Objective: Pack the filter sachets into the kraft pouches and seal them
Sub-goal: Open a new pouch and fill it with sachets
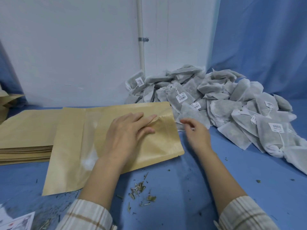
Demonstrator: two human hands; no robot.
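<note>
Covering the bench (pixel 191 188), blue cloth bears herb crumbs (pixel 141 190); left hand (pixel 126 135) fingers flat on flat brown kraft pouch (pixel 74 146); right hand (pixel 196 131) fingers relaxed, empty; barcode labels (pixel 181 97) unreadable.

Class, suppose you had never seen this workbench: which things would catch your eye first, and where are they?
A big heap of grey filter sachets with white barcode tags fills the right back of the blue table. At centre, the left hand presses on a kraft pouch, fingers at its mouth, beside a stack of pouches at left.
</note>
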